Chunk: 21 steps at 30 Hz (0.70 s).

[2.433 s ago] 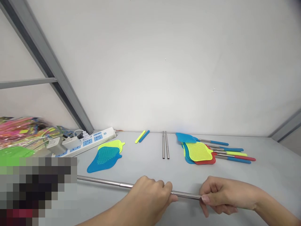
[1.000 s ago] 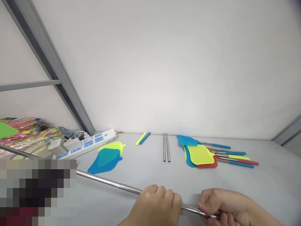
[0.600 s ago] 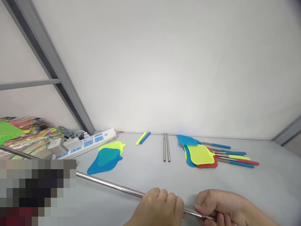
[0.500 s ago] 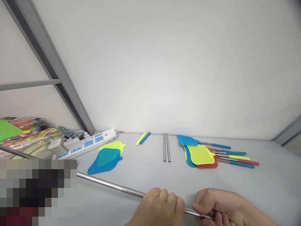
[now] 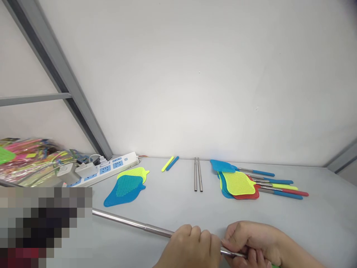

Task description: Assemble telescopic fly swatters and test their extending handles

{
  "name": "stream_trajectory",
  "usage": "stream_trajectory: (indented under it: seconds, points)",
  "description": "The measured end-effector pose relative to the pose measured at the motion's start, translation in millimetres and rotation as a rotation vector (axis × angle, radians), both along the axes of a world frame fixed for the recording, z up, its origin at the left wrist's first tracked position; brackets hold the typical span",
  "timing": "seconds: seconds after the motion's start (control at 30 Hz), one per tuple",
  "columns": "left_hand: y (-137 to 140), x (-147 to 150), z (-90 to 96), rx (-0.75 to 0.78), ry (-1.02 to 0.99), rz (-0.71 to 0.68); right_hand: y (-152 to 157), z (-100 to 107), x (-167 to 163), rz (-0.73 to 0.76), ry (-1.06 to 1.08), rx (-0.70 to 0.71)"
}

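A telescopic fly swatter (image 5: pixel 125 220) crosses the lower part of the head view, its steel rod slanting from upper left to lower right. My left hand (image 5: pixel 191 247) is wrapped round the rod. My right hand (image 5: pixel 248 242) pinches the thin right end, close beside my left hand; a bit of green (image 5: pixel 275 266) shows beneath it at the bottom edge. The green mesh head (image 5: pixel 6 155) is cut off by the left edge. A blurred block hides part of the rod.
Ahead lie a yellow and a blue swatter head (image 5: pixel 122 193), two handle sleeves (image 5: pixel 170 163) and two steel rods (image 5: pixel 195 175). On the right several swatters (image 5: pixel 238 183) are stacked. A power strip (image 5: pixel 111 169) with plugs and bagged goods (image 5: pixel 36 156) sit left. A wall (image 5: pixel 195 74) stands behind.
My right hand has moved slightly left, closer to my left hand. The green mesh head has slipped further out at the left edge, and green now shows under my right hand.
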<state>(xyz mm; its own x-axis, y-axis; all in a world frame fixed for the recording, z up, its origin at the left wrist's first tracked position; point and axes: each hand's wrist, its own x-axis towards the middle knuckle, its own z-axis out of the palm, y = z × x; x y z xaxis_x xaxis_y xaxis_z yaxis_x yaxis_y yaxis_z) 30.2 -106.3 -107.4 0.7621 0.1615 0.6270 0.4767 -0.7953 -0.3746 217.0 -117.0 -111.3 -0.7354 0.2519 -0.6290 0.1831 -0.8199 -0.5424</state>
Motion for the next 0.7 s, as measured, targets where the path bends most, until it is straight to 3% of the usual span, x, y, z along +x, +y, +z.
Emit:
stream_trajectory:
  seconds: [0.37,0.7]
  points:
    - [-0.4,1.1,-6.4,0.023,-0.014,0.001,4.2,-23.7,-2.0,-0.088,0.002,-0.033]
    - [1.4,0.2,-7.6,-0.063,0.053,0.028,6.2,-3.6,-6.4,0.01,0.024,-0.03]
